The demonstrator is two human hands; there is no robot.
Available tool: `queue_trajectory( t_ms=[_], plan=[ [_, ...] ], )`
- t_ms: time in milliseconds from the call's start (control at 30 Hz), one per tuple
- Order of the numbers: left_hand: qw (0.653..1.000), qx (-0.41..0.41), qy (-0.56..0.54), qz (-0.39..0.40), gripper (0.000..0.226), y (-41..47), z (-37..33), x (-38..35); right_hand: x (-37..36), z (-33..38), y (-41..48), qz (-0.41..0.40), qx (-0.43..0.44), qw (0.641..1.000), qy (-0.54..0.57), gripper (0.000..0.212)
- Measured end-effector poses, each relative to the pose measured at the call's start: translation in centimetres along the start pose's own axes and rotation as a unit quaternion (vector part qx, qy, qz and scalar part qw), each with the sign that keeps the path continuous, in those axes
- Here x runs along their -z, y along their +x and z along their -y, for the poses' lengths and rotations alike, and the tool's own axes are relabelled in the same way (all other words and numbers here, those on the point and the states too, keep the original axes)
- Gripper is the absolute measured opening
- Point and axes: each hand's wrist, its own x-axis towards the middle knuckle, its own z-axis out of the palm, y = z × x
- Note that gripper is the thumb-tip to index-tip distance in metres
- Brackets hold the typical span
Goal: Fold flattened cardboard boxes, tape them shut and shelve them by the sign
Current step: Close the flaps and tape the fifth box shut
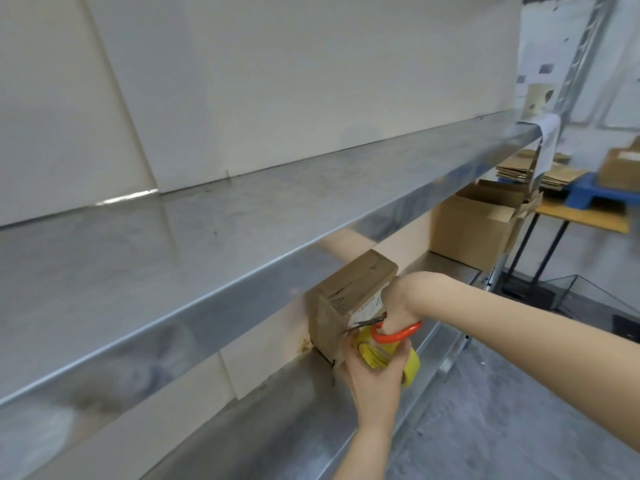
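Note:
A small folded cardboard box (pixel 349 292) stands tilted on the lower metal shelf (pixel 277 410), under the upper shelf's front edge. My left hand (pixel 375 379) grips a yellow roll of tape (pixel 410 363) right below the box. My right hand (pixel 398 306) holds orange-handled scissors (pixel 398 336), its fingers through the handle loops. The scissor blades point left at the strip of tape between roll and box. A paper sign (pixel 549 140) hangs from the upper shelf's right end.
The wide upper metal shelf (pixel 207 244) crosses the view, white panels behind it. An open cardboard box (pixel 474 230) sits on the lower shelf to the right. Beyond it a table (pixel 585 216) carries flattened boxes (pixel 519 168) and a blue pallet (pixel 602 194).

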Motion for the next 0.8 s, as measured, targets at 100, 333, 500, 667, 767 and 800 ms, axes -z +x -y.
queue_trajectory(
  t_ms=[100,333,500,667,767,800],
  plan=[
    [1.0,-0.001,-0.005,0.006,0.053,0.3,-0.3,0.1,0.3,0.4,0.2,-0.016,-0.005,1.0,-0.016,0.044],
    [0.996,0.049,0.008,0.068,0.054,1.4,0.7,0.3,0.9,-0.7,-0.1,-0.076,-0.02,0.994,-0.075,0.055],
    [0.993,0.044,0.013,0.111,0.055,0.9,0.2,0.8,0.5,-1.0,0.5,-0.137,-0.023,0.989,-0.052,0.053],
    [0.987,0.003,0.033,0.155,0.07,-0.3,0.0,2.1,0.0,-0.3,1.4,-0.129,0.004,0.992,0.013,0.035],
    [0.99,-0.013,0.017,0.139,0.073,0.0,-0.2,5.0,-1.0,-1.1,1.7,-0.127,0.033,0.991,0.029,0.062],
    [0.992,-0.013,0.011,0.128,0.074,0.3,-0.3,6.1,-1.5,-1.5,2.1,-0.132,0.038,0.99,0.043,0.065]
  ],
)
